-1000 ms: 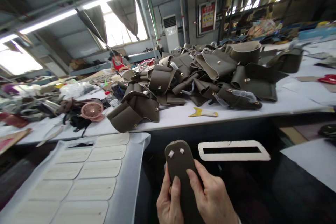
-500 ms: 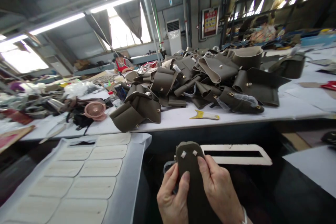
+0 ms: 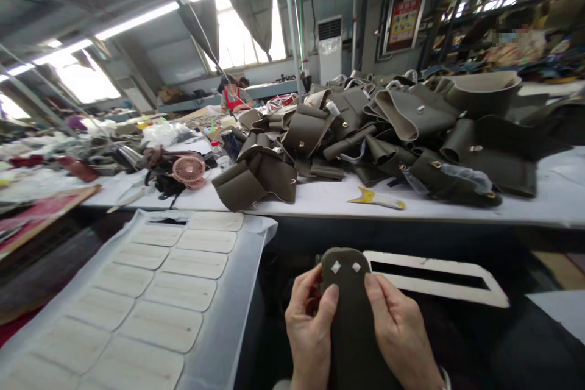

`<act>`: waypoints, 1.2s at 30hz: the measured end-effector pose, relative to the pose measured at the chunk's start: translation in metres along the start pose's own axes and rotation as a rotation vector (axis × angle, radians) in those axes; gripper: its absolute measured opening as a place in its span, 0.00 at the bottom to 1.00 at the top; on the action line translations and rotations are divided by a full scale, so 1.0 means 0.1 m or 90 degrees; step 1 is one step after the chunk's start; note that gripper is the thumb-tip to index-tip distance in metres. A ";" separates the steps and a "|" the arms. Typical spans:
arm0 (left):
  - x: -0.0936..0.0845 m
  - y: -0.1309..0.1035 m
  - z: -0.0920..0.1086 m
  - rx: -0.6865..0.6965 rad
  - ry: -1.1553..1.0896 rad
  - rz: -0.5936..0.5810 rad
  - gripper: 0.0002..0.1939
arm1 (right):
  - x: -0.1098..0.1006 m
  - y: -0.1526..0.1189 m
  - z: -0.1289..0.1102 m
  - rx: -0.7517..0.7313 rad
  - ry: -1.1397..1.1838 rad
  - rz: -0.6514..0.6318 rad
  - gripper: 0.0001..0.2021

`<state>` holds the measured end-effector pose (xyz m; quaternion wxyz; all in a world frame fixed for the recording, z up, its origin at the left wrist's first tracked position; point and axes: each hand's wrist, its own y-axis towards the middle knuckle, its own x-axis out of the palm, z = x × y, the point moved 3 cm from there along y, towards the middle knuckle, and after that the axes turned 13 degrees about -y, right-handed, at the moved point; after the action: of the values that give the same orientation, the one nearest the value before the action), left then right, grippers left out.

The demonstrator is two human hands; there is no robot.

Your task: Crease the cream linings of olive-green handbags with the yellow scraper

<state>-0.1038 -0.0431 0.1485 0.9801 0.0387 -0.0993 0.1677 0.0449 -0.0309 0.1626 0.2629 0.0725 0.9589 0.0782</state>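
Note:
Between both hands is a dark olive leather-like piece (image 3: 351,317) with a rounded end, its long side running down toward me. Two small whitish diamond shapes show near its rounded tip. My left hand (image 3: 311,329) pinches the left edge, thumb on the face and fingers behind. On the opposite edge, my right hand (image 3: 402,329) grips with its thumb near the upper corner. A white frame-shaped piece with a long slot (image 3: 439,286) lies just beyond my right hand. The lower end of the olive piece runs out of view.
A white-covered table (image 3: 320,201) bears a heap of olive bag parts (image 3: 311,134), a yellow-and-white tool (image 3: 377,198) and a pink fan (image 3: 189,170). To the left, a sheet-covered board (image 3: 237,292) carries rows of pale rounded panels (image 3: 155,323). A person in red (image 3: 233,97) sits far back.
The view has turned left, so the table and board appear farther right. Both hands still hold the olive piece, which now faces me a little more squarely.

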 end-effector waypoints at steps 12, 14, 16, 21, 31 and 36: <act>0.00 0.37 -0.05 -0.086 -0.202 -0.106 0.24 | 0.17 -0.34 -0.02 -0.170 -0.087 -0.007 0.24; -0.02 0.36 -0.11 -0.113 -0.243 -0.092 0.26 | 0.20 -0.39 0.05 -0.183 -0.084 -0.020 0.25; -0.02 0.35 -0.15 -0.120 -0.269 -0.088 0.28 | 0.22 -0.41 0.13 -0.157 -0.064 -0.043 0.25; -0.01 0.34 -0.16 -0.059 -0.268 -0.091 0.28 | 0.21 -0.42 0.23 -0.041 0.016 -0.107 0.24; 0.05 0.33 -0.14 -0.067 -0.292 -0.153 0.31 | 0.13 -0.21 0.28 -0.002 0.020 -0.088 0.22; 0.12 0.31 -0.08 -0.052 -0.285 -0.214 0.31 | 0.01 0.27 0.00 -0.196 -0.117 -0.033 0.21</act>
<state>-0.1011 -0.0094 0.1443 0.9484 0.0511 -0.3125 -0.0141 0.0467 -0.0039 0.1673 0.3595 0.0133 0.9090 0.2106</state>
